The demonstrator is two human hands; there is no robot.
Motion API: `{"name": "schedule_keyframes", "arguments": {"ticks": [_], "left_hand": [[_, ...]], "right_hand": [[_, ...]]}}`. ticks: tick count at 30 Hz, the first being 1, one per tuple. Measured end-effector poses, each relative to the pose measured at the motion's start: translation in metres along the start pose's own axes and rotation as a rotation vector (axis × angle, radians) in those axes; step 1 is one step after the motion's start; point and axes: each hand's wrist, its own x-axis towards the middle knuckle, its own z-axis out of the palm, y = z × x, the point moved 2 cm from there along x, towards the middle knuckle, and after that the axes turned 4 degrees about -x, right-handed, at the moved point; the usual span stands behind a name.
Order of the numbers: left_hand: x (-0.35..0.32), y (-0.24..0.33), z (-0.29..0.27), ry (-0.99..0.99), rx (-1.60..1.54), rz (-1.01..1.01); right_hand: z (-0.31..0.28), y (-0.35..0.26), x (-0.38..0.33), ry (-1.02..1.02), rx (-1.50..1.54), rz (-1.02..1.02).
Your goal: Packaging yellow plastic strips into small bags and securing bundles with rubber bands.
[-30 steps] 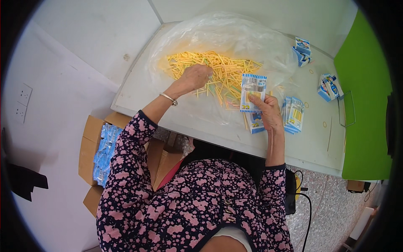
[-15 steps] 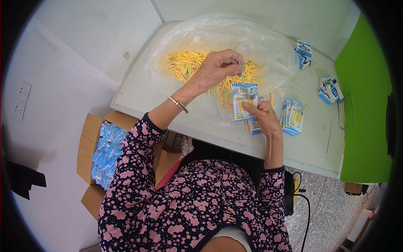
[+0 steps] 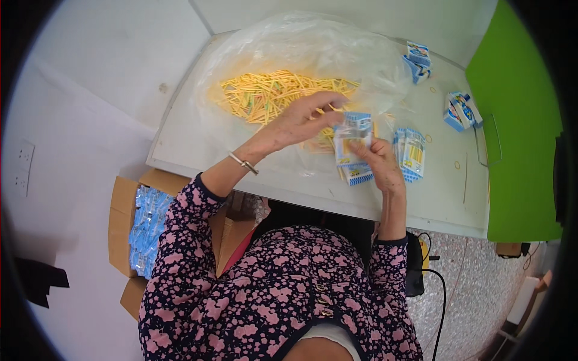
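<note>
1. The right hand (image 3: 383, 165) grips a packet (image 3: 345, 143) over the white table (image 3: 442, 201); its long axis runs away from the person, far end leaning slightly right.
2. The left hand (image 3: 301, 121) is bent beside that end; I cannot tell whether it holds anything.
3. Yellow sticks (image 3: 253, 96) lie on clear plastic (image 3: 301, 45); a green panel (image 3: 515, 138) stands right.

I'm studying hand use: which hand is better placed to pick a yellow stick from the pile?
Probably the left hand: it is nearer the pile of yellow sticks, while the right hand grips a packet.
</note>
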Motion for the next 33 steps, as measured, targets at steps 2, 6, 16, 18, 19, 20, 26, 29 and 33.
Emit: {"name": "schedule_keyframes", "arguments": {"ticks": [2,6,16,18,19,20,26,29,33], "left_hand": [[0.002,-0.005,-0.004,0.04,-0.058,-0.007],[-0.005,-0.017,-0.011,0.063,-0.025,-0.11],[-0.006,-0.031,0.001,-0.036,-0.062,-0.15],[-0.008,-0.035,0.001,-0.023,-0.044,-0.142],[-0.007,-0.035,0.002,-0.022,-0.044,-0.144],[-0.006,-0.034,0.003,-0.035,-0.041,-0.147],[-0.001,-0.034,0.008,-0.017,0.005,-0.041],[-0.004,-0.034,0.006,-0.056,0.01,-0.1],[-0.001,-0.046,0.005,-0.032,-0.005,-0.103]], "right_hand": [[-0.018,-0.012,-0.011,0.095,-0.105,-0.033],[-0.072,-0.022,-0.028,0.359,-0.298,-0.201],[-0.084,-0.012,-0.038,0.852,-1.332,0.029],[-0.066,-0.02,-0.033,0.88,-1.409,-0.107],[-0.054,-0.024,-0.032,0.919,-1.486,-0.236],[-0.041,-0.024,-0.029,0.915,-1.485,-0.236],[0.004,0.008,-0.008,0.555,-1.573,-0.349],[0.0,0.014,-0.006,0.583,-1.525,-0.371],[0.002,0.007,-0.007,0.612,-1.439,-0.468]]}}
